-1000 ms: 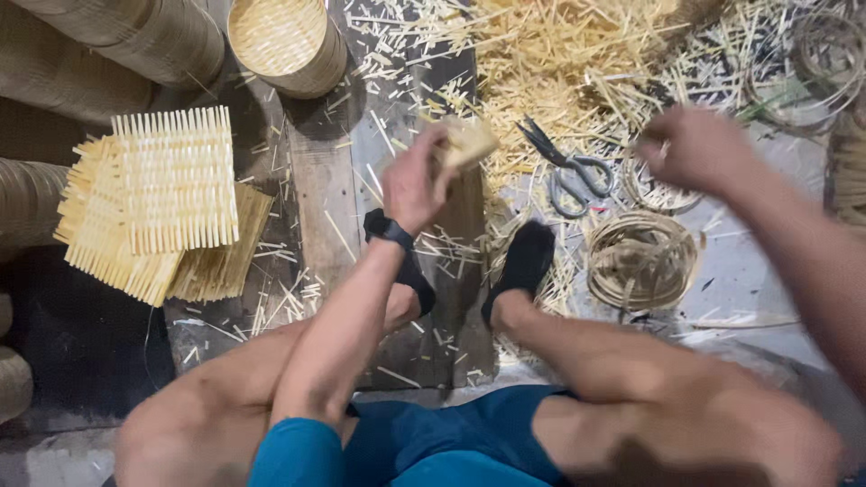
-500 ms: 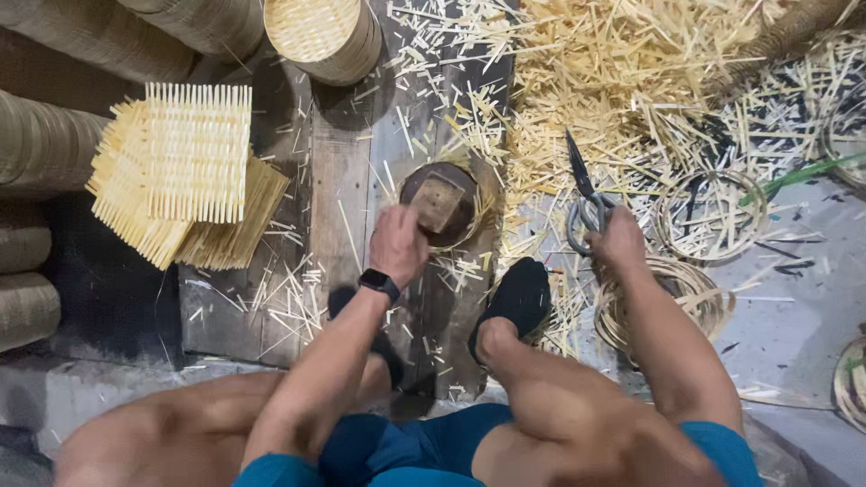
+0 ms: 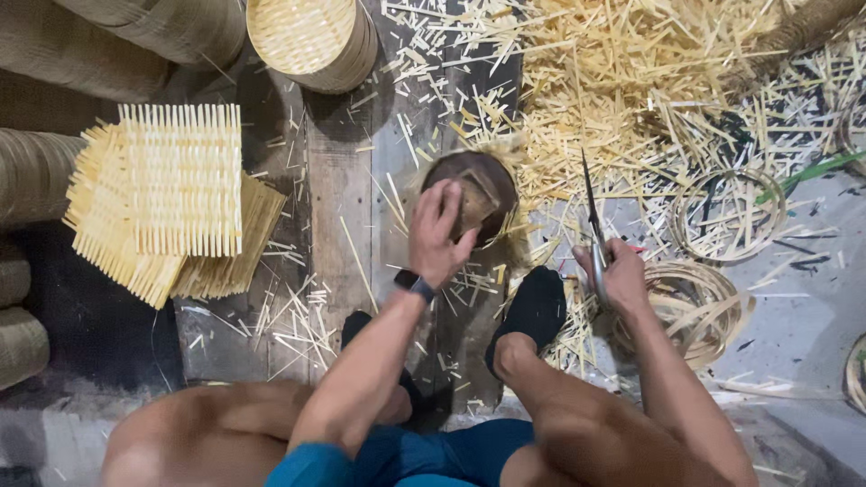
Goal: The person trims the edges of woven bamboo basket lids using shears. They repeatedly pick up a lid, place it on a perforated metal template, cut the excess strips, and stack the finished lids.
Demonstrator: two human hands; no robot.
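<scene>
- Head view: my left hand [image 3: 439, 236] presses a small woven piece [image 3: 476, 200] onto the round wooden block [image 3: 469, 194], fingers curled over it
- My right hand [image 3: 621, 278] grips scissors [image 3: 594, 225], blades pointing up and closed
- Block sits on the plank floor [image 3: 338, 180], woven mats [image 3: 180, 194] stacked well left

Soft, even light falls from above on my work area, brightest on the pale straw pile [image 3: 631, 81] at upper right and dimmer toward the dark left edge. Shadows are faint and there is no glare. My knees at the bottom are blurred, and fine detail looks slightly smeared throughout.
</scene>
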